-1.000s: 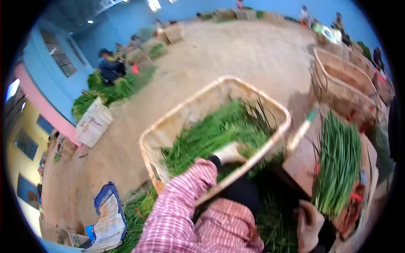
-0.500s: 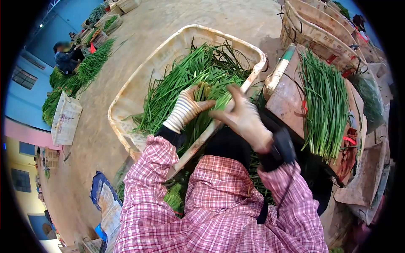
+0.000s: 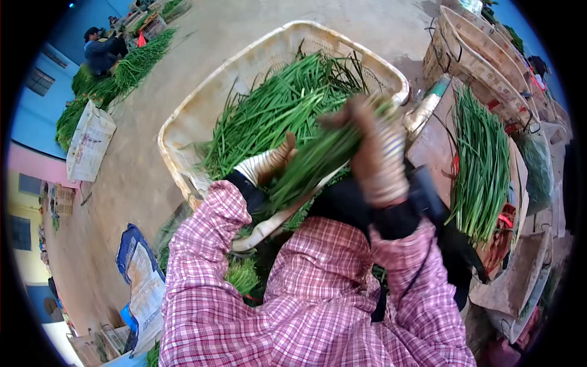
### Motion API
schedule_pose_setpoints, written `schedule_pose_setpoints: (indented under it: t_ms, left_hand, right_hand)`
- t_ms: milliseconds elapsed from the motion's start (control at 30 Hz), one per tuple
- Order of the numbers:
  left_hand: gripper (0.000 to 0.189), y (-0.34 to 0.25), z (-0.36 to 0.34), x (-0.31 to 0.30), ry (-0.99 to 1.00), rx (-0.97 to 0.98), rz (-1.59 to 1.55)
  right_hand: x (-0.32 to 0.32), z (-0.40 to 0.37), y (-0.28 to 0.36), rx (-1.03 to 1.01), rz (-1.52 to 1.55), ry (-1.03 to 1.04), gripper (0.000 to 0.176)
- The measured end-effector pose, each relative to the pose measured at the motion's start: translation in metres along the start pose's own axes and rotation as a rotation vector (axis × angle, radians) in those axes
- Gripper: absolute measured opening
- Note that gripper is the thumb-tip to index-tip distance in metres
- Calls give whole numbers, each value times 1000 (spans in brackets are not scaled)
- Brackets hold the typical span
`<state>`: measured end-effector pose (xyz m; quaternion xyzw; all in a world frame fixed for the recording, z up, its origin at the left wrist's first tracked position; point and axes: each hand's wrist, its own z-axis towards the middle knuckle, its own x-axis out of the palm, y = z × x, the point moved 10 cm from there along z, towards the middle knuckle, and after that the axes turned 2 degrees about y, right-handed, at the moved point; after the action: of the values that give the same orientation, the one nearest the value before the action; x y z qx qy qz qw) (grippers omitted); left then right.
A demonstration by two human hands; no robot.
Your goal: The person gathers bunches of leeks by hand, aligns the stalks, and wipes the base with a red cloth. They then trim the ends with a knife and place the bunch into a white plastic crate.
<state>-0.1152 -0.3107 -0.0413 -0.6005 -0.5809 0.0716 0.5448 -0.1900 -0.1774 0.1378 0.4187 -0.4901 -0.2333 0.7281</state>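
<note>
Blurred by motion, my right hand [image 3: 376, 153], in a striped work glove, grips the upper end of a bunch of long green stalks [image 3: 321, 162]. The bunch slants down to the left, over the near rim of a worn white plastic basket [image 3: 214, 78]. My left hand [image 3: 267, 164], gloved too, is at the lower left side of the bunch with its thumb up; its fingers are mostly hidden behind the stalks. Loose green stalks [image 3: 263, 116] fill the middle of the basket.
To the right, a neat pile of green stalks [image 3: 482, 165] lies on a board beside a green-and-white roll [image 3: 428, 107]. Stacked baskets [image 3: 483, 67] stand at the upper right. A seated person [image 3: 103, 52] is at the upper left, near a white crate [image 3: 90, 140].
My right hand has moved right and now holds a bunch of stalks. My left hand has dropped slightly lower, beside the bunch. The view has shifted a little.
</note>
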Motion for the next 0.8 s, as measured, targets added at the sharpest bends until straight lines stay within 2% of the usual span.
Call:
schedule_pose_setpoints:
  t_ms: [33, 67, 100, 133, 167, 233, 267, 300, 333, 367, 400, 433, 467, 500, 533, 600, 633, 667, 700, 767, 800]
  left_hand:
    - [109, 4, -4, -11, -45, -28, 13]
    - [104, -8, -28, 1, -193, -23, -96]
    - [88, -9, -42, -25, -257, 22, -115]
    - [73, -4, -56, -67, -317, 73, -132]
    - [58, -4, -64, -106, -369, 123, -138]
    - [47, -103, -78, -72, -631, 102, 816]
    - [49, -149, -87, -55, -757, 192, 950]
    - [51, -192, -113, -42, -921, 285, 1076]
    - [53, -222, -123, -2, -808, 500, 865]
    - [55, -252, -128, 50, -678, 706, 674]
    - [55, -277, -132, 110, -576, 799, 814]
    - [51, -294, -114, 140, -382, 886, 778]
    - [48, -295, -87, 167, -249, 852, 694]
    - [48, -278, -68, 211, -184, 717, 688]
    - [50, -259, -42, 235, -147, 591, 815]
    - [73, -178, -24, 300, 278, 429, 483]
    - [93, -144, -8, 309, 328, 360, 581]
    - [104, -102, -5, 313, 370, 216, 518]
    - [108, -73, -2, 321, 399, 224, 529]
    - [108, -16, 0, 308, 249, 318, 831]
    - [104, 10, 1, 307, 254, 182, 790]
  right_hand:
    - [2, 8, 32, -65, 14, 36, 30]
    - [15, 10, 79, -141, 33, 84, 38]
    - [21, 15, 129, -347, 13, 209, 38]
    - [17, 22, 161, -428, -82, 232, 34]
    - [10, 32, 160, -367, -293, 243, 28]
    - [1, 35, 175, -520, -400, 205, 26]
    - [-3, 32, 184, -567, -445, 163, 27]
    - [-7, 32, 180, -422, -220, 109, 26]
    - [-10, 29, 175, -299, 23, 30, 27]
    - [4, 16, 176, -327, 60, 37, 26]
    - [6, 9, 167, -303, 139, 20, 26]
    - [13, -9, 164, -311, 84, -24, 24]
    - [34, -30, 167, -320, 68, 59, 24]
    - [30, -43, 156, -223, 65, 1, 34]
    - [18, -57, 148, -212, 138, -80, 32]
    - [-15, -86, 136, -180, 227, -183, 27]
    - [-33, -104, 133, -161, 244, -203, 25]
    - [-58, -128, 122, -132, 318, -255, 22]
    - [-98, -143, 100, -148, 476, -263, 23]
    - [-144, -189, 72, -72, 511, -446, 30]
    - [-164, -207, 50, -39, 553, -479, 31]
